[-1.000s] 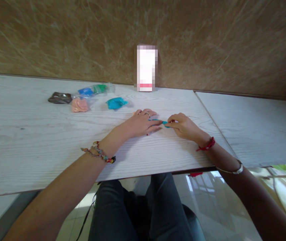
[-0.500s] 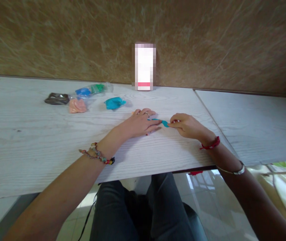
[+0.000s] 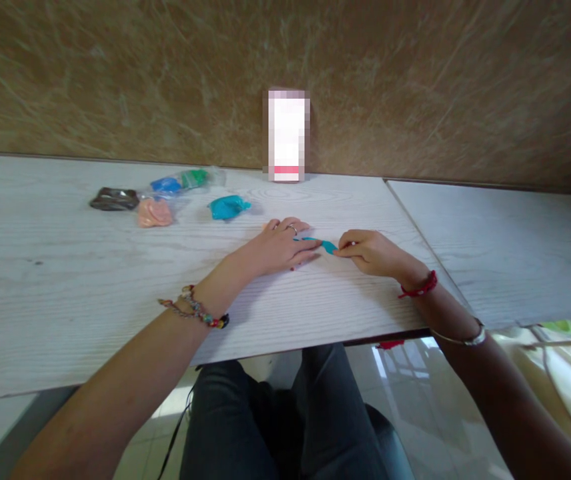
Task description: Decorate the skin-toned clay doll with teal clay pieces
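Observation:
A thin, flattened piece of turquoise modelling clay (image 3: 328,247) lies on the white wood-grain table (image 3: 285,310). My left hand (image 3: 288,248) rests palm down over its left part with the fingers stretched out, one fingertip pressing on the clay. At the clay's right end, my right hand (image 3: 373,252) pinches it between thumb and forefinger, the other fingers curled in. A small orange bit (image 3: 264,227) peeks out behind the left hand, mostly hidden. Beyond that hand sits a wrapped lump of turquoise clay (image 3: 228,207).
Packets of clay lie to the back left: dark brown (image 3: 114,199), peach (image 3: 155,213), blue (image 3: 165,185) and green (image 3: 194,178). A phone-like upright object (image 3: 286,137), blurred out, leans against the brown marbled wall (image 3: 115,80). A seam (image 3: 415,230) crosses the tabletop at right.
Both hands keep nearly the same place and grip on the turquoise clay. The whole view has shifted very slightly.

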Demonstrator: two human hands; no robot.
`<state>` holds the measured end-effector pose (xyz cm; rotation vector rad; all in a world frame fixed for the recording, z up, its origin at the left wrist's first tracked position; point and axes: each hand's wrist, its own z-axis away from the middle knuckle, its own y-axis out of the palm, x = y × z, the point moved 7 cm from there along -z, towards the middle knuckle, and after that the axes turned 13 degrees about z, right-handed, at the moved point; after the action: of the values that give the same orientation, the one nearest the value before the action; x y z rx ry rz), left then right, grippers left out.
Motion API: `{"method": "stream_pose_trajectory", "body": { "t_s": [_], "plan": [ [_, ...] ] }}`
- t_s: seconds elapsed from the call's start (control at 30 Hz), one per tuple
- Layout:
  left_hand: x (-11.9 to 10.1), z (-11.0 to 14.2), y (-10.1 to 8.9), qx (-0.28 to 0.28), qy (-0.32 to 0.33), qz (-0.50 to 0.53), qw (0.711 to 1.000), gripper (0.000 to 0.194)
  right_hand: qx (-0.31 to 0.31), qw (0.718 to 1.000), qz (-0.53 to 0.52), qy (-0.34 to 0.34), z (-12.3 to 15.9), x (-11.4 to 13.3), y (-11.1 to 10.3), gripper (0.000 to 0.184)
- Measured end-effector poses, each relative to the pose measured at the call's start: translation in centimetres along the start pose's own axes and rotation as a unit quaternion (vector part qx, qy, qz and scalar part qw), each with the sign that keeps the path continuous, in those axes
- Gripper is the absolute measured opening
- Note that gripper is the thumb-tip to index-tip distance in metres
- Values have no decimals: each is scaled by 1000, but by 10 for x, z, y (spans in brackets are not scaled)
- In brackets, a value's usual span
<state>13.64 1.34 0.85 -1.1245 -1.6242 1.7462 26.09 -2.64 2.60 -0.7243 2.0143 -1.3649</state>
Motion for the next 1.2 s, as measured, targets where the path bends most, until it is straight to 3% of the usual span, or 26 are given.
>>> {"method": "stream_pose_trajectory", "body": {
  "t_s": [0.2,0.3,0.43,0.53,0.63,0.77,0.93,1.1,1.2],
  "plan": [
    [4,1,0,-22,13,-15,1000,46,-21,1000,-15,8,0,-1,-2,35],
    [12,3,-2,-30,-8,-23,999,45,-2,1000,-19,-3,0,2,2,34],
    [24,10,-13,-62,-46,-36,996,44,-35,998,-23,44,0,-4,2,37],
    [31,14,-20,-79,-69,-45,993,45,-15,998,-4,56,-1,-5,9,37],
    [35,14,-21,-76,-81,-43,993,45,15,999,13,45,-3,-2,16,36],
    [35,13,-18,-70,-81,-33,994,45,1,997,23,68,-4,-3,14,38],
    [36,13,-17,-75,-79,-41,993,44,27,998,27,59,-6,0,21,38],
    [38,12,-15,-76,-79,-41,993,44,-11,995,13,99,-4,-6,13,38],
    [37,12,-15,-66,-81,-40,994,43,6,996,-2,85,-3,-6,14,35]
  ]
}}
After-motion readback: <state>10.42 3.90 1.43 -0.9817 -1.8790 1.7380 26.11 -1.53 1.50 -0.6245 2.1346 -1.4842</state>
